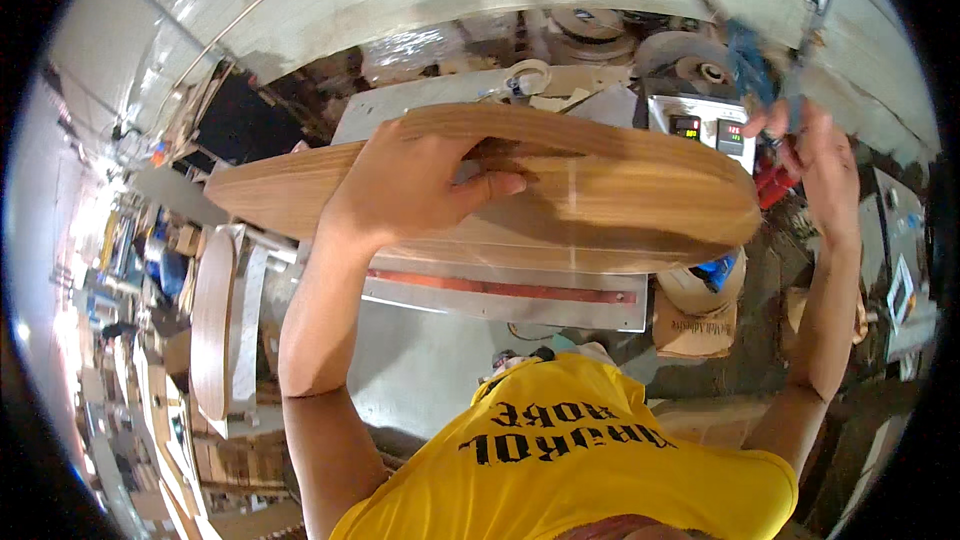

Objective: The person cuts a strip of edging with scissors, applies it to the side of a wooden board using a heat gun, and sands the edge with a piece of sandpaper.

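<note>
A long, oval-ended wooden board [640,190] with striped grain lies across the view, a pale line crossing its right half. My left hand [410,185] grips its upper edge, with the thumb on the near face and the fingers partly hidden behind the edge. At the upper right, my right hand [815,155] is raised beyond the board's end. Its fingers curl round a blue tool [748,60] with a thin dark end, smeared by motion; its exact kind cannot be made out.
Beneath the board is a pale machine table [400,290] with a red strip [500,287]. Behind stands a control box [690,110] with lit displays, beside a tape roll [528,76]. Another curved wooden board [212,325] rests at left; a cardboard box [695,328] sits at right.
</note>
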`<state>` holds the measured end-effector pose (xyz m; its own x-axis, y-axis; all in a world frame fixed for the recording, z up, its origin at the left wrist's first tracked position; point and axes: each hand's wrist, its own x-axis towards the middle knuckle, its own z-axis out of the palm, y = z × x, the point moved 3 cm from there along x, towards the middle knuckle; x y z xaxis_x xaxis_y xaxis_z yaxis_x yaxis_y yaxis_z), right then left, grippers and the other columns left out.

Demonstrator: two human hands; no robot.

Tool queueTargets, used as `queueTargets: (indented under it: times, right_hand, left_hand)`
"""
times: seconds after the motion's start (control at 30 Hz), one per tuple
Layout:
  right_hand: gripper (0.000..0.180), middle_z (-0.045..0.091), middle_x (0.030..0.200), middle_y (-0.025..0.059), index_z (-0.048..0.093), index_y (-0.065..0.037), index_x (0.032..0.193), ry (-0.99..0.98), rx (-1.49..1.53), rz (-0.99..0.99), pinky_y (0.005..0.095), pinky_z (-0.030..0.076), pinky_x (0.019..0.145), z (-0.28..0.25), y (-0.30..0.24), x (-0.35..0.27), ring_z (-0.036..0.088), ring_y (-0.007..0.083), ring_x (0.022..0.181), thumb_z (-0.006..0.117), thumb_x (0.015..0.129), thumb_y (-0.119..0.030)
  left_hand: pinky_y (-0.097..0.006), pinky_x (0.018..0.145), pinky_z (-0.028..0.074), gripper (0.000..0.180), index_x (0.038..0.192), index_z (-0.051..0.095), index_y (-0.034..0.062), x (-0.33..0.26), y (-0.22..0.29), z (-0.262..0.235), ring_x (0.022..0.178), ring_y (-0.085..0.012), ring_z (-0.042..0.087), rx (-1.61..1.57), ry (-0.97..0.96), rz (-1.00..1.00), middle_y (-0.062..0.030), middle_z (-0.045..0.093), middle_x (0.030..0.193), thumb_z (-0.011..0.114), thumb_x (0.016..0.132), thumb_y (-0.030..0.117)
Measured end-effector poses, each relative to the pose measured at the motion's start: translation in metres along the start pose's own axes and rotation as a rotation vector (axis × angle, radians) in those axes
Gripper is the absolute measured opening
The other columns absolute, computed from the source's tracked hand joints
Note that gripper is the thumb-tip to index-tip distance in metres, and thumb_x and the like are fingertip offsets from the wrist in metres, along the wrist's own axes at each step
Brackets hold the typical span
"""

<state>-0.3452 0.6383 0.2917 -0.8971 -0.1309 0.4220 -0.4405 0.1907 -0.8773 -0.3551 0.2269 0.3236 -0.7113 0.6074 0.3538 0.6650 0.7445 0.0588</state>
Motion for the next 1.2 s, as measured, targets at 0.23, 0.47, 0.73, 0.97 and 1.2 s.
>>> queueTargets:
  times: [0.23,0.47,0.73,0.97,1.2]
  right_hand:
    - [0.048,0.048,0.097,0.002,0.05,-0.013,0.107,0.329,0.318,-0.15,0.03,0.031,0.077,0.037,-0.048,-0.083,0.037,0.0131,0.084,0.037,0.116,-0.059]
    - [0.045,0.053,0.099,0.0014,0.055,-0.013,0.109,0.488,0.428,-0.242,0.037,0.042,0.09,0.12,-0.02,-0.141,0.052,0.0222,0.102,0.035,0.118,-0.052]
    - [0.046,0.064,0.11,0.0144,0.063,-0.008,0.089,0.508,0.509,-0.259,0.0404,0.045,0.09,0.191,-0.001,-0.154,0.057,0.0262,0.099,0.049,0.115,-0.044]
    - [0.027,0.064,0.103,0.0149,0.058,-0.012,0.114,0.508,0.475,-0.493,0.0375,0.047,0.078,0.181,-0.028,-0.148,0.059,0.0228,0.083,0.063,0.111,-0.038]
    - [0.074,0.068,0.091,0.0092,0.044,-0.005,0.143,0.639,0.483,-0.16,0.0321,0.049,0.073,0.175,-0.016,-0.171,0.065,0.0207,0.074,0.089,0.088,-0.026]
  left_hand:
    - [-0.047,0.088,0.057,0.054,0.132,0.073,0.0027,0.026,-0.014,0.006,0.101,-0.041,0.074,-0.307,-0.049,0.0,-0.021,0.077,0.115,0.079,0.097,0.043]
    - [-0.036,0.103,0.054,0.046,0.12,0.074,-0.0099,0.045,-0.019,0.017,0.122,-0.0218,0.07,-0.611,-0.073,0.052,-0.0226,0.067,0.145,0.076,0.104,0.033]
    - [-0.035,0.098,0.055,0.04,0.115,0.078,-0.0061,0.056,-0.001,0.009,0.114,-0.0204,0.071,-0.715,0.114,0.143,-0.0143,0.072,0.134,0.08,0.101,0.032]
    - [-0.029,0.081,0.057,0.037,0.114,0.078,0.0,0.046,0.001,0.012,0.087,-0.0118,0.073,-0.831,0.125,-0.033,-0.0062,0.08,0.094,0.089,0.093,0.028]
    - [-0.03,0.083,0.057,0.04,0.116,0.08,0.0051,0.043,0.005,0.007,0.092,-0.0126,0.072,-0.799,0.068,-0.093,-0.0063,0.08,0.1,0.092,0.089,0.032]
